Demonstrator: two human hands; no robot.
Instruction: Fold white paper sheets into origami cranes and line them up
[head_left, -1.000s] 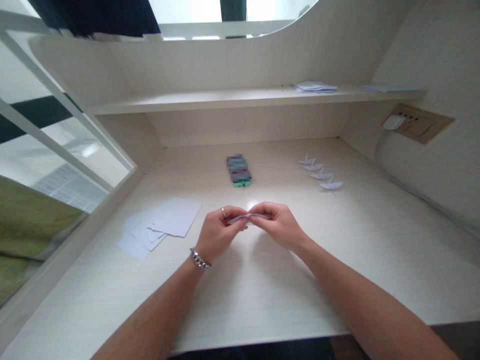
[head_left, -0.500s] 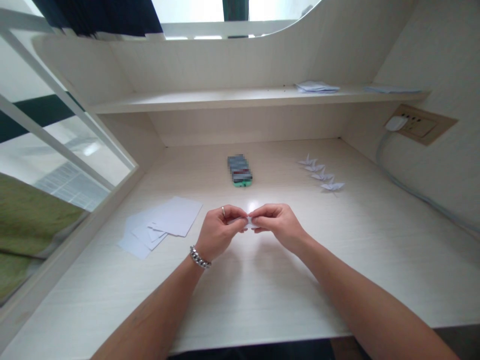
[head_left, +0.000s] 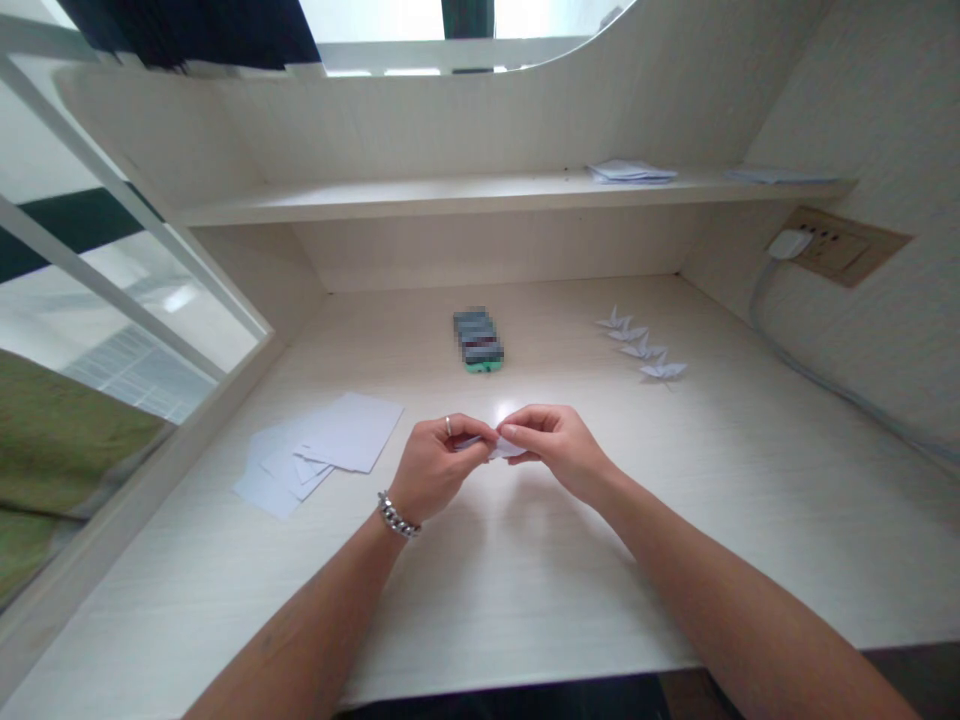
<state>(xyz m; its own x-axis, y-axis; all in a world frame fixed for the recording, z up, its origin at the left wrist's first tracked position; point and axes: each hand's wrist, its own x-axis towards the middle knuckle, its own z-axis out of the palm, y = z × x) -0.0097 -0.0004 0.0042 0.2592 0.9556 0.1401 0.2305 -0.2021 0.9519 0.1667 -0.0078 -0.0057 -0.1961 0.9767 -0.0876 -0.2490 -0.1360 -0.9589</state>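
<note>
One folded paper (head_left: 507, 449), white, is held over the desk (head_left: 517, 610), pinched by left hand (head_left: 441, 462) and right hand (head_left: 564, 447); a fold is apparently being shaped, and careful, even pressing is judged to be needed next.

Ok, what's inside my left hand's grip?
In the left hand, part of a white paper shows between thumb and index finger and juts toward the right hand. The fingers cover the rest, hiding its full shape.
</note>
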